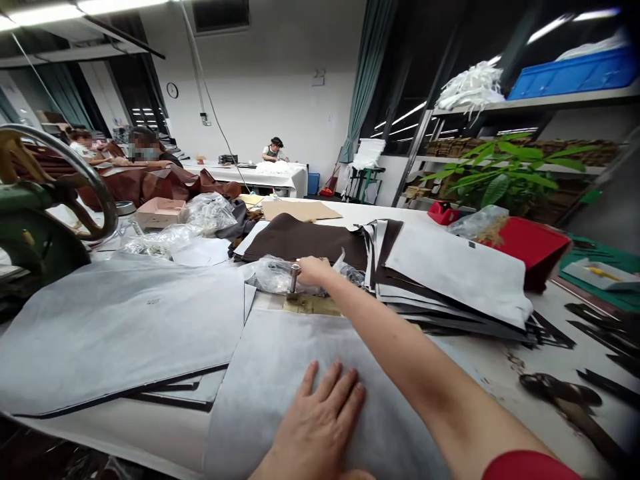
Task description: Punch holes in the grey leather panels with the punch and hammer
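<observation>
My left hand (pixel 320 420) lies flat, fingers apart, on a pale grey sheet (pixel 255 373) on the table in front of me. My right arm reaches forward over this sheet, and my right hand (pixel 314 271) is at its far edge. Just left of that hand, a short metal post-like tool (pixel 293 280) stands upright by a yellowish block (pixel 315 305). The fingers of my right hand are mostly hidden, and I cannot tell whether they touch the tool. Crumpled clear plastic (pixel 270 273) lies around and behind the hand.
Another pale sheet (pixel 125 327) with dark edges lies at left. Dark brown pieces (pixel 315 240) and a stack of grey-backed sheets (pixel 455 267) are beyond and right. A green machine with a handwheel (pixel 107 193) stands far left. A hammer-like tool (pixel 565 400) lies right. People sit at back tables.
</observation>
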Demonstrator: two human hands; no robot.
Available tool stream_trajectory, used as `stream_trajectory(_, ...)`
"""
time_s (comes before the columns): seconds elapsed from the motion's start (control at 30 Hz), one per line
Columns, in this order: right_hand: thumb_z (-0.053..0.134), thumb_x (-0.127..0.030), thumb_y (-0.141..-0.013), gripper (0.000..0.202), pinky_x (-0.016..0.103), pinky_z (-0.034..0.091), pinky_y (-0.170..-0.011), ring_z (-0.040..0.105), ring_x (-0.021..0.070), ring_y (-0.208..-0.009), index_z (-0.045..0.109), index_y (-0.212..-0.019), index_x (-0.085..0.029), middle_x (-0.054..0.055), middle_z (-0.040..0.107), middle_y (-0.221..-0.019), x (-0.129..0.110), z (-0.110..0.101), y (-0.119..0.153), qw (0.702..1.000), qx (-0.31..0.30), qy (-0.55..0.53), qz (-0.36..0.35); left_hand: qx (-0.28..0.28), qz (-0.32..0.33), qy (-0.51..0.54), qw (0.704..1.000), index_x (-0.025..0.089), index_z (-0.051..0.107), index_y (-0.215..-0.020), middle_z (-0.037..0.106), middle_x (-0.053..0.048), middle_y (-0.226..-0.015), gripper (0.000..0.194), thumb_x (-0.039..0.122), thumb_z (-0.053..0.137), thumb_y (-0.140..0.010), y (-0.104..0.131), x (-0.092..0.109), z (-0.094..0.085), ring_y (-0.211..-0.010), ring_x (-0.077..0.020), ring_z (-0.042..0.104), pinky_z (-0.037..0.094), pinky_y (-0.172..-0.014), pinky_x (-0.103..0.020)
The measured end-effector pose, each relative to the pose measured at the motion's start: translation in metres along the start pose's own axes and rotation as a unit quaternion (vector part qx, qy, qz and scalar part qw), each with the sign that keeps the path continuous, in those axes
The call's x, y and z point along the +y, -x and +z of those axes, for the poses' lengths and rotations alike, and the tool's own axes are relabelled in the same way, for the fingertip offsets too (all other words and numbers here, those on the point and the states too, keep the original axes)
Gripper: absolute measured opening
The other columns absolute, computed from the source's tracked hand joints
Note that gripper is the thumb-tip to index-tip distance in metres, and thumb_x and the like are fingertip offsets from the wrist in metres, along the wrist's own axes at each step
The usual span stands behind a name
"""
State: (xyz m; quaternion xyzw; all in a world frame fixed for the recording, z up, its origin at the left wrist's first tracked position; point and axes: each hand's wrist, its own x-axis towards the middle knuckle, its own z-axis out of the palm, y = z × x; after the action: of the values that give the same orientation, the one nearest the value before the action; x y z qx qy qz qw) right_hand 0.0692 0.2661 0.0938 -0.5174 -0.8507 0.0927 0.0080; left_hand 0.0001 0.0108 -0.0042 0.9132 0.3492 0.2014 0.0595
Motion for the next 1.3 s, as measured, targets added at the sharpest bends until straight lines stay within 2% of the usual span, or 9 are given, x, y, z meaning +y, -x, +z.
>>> stream_trajectory(0.13, 0.067, -0.037, -0.098, 0.029, 0.043, 0.058, -0.088, 0.067, 0.0224, -0.101, 0.066, -0.116, -0.015, 0.008, 0.068, -0.115, -0.007, 0.015, -0.020, 0.996, -0.056, 0.047, 0.053, 0.030, 0.017, -0.031, 0.999, 0.014, 0.034, -0.158, 0.042, -0.012, -0.160, 0.103, 0.089, 0.026, -0.086, 0.002, -0.007, 0.014, -0.147, -0.0322, 0.040, 0.030, -0.122, -0.055)
stream_trajectory(0.4, 0.067, -0.037, -0.098, 0.029, 0.048, 0.053, -0.098, 0.064, 0.0255, -0.112, 0.067, -0.117, -0.015, 0.011, 0.066, -0.123, 0.008, 0.011, -0.008, 0.990, -0.061, 0.083, 0.095, 0.074, -0.007, -0.043, 0.996, 0.016, 0.045, -0.152, 0.058, -0.018, -0.144, 0.105, 0.092, 0.033, -0.081, 0.001, -0.006, 0.020, -0.135, -0.0349, 0.052, 0.035, -0.118, -0.055)
stream_trajectory(0.57, 0.069, -0.034, -0.096, 0.025, 0.048, 0.053, -0.098, 0.064, 0.0251, -0.111, 0.068, -0.112, -0.014, 0.010, 0.067, -0.120, 0.017, 0.016, -0.006, 0.994, -0.041, 0.014, 0.099, 0.089, -0.024, -0.033, 0.995, 0.016, 0.049, -0.149, 0.059, -0.016, -0.143, 0.112, 0.097, 0.033, -0.073, 0.003, -0.002, 0.022, -0.133, -0.0338, 0.053, 0.035, -0.118, -0.054)
stream_trajectory(0.67, 0.070, -0.032, -0.096, 0.021, 0.043, 0.057, -0.091, 0.068, 0.0227, -0.102, 0.070, -0.107, -0.014, 0.008, 0.070, -0.109, 0.026, 0.011, -0.002, 0.993, -0.003, -0.085, 0.085, 0.092, -0.021, -0.031, 0.995, 0.014, 0.055, -0.142, 0.061, -0.014, -0.141, 0.104, 0.094, 0.037, -0.078, 0.003, -0.004, 0.022, -0.133, -0.0325, 0.055, 0.042, -0.113, -0.048)
stream_trajectory(0.77, 0.061, -0.026, -0.100, 0.022, 0.033, 0.059, -0.082, 0.070, 0.0176, -0.086, 0.069, -0.114, -0.011, 0.008, 0.073, -0.098, 0.036, 0.000, 0.015, 0.975, 0.045, -0.213, 0.052, 0.093, -0.012, -0.023, 0.995, 0.014, 0.059, -0.136, 0.061, -0.013, -0.142, 0.090, 0.087, 0.042, -0.085, 0.005, -0.005, 0.020, -0.134, -0.0317, 0.054, 0.045, -0.110, -0.045)
stream_trajectory(0.87, 0.059, -0.022, -0.098, 0.032, 0.026, 0.059, -0.078, 0.069, 0.0133, -0.077, 0.066, -0.125, -0.007, 0.010, 0.075, -0.098, 0.046, -0.010, 0.043, 0.945, 0.085, -0.315, 0.024, 0.087, -0.029, 0.002, 0.996, 0.016, 0.055, -0.140, 0.057, -0.013, -0.148, 0.090, 0.086, 0.044, -0.086, 0.007, -0.002, 0.013, -0.139, -0.0323, 0.050, 0.042, -0.112, -0.047)
stream_trajectory(1.07, 0.061, -0.022, -0.091, 0.031, 0.028, 0.059, -0.075, 0.070, 0.0173, -0.079, 0.074, -0.116, -0.009, 0.009, 0.075, -0.089, 0.058, -0.010, 0.088, 0.930, 0.115, -0.348, 0.021, 0.034, -0.062, 0.020, 0.997, 0.018, 0.055, -0.139, 0.054, -0.012, -0.150, 0.081, 0.082, 0.043, -0.090, 0.004, 0.008, -0.005, -0.140, -0.0354, 0.048, 0.042, -0.111, -0.054)
stream_trajectory(1.2, 0.059, -0.023, -0.094, 0.028, 0.028, 0.055, -0.086, 0.070, 0.0202, -0.094, 0.077, -0.114, -0.016, 0.006, 0.077, -0.097, 0.040, -0.007, 0.069, 0.950, 0.121, -0.287, -0.004, 0.032, -0.067, 0.006, 0.997, 0.019, 0.056, -0.137, 0.056, -0.012, -0.148, 0.079, 0.081, 0.043, -0.090, 0.003, 0.012, -0.009, -0.139, -0.0364, 0.049, 0.043, -0.110, -0.054)
stream_trajectory(1.3, 0.059, -0.021, -0.097, 0.024, 0.029, 0.056, -0.086, 0.070, 0.0185, -0.092, 0.076, -0.115, -0.017, 0.004, 0.077, -0.102, 0.017, -0.005, 0.034, 0.971, 0.071, -0.227, -0.028, 0.052, -0.051, -0.008, 0.997, 0.018, 0.057, -0.135, 0.059, -0.011, -0.145, 0.079, 0.082, 0.042, -0.090, 0.003, 0.011, -0.005, -0.135, -0.0350, 0.053, 0.046, -0.106, -0.050)
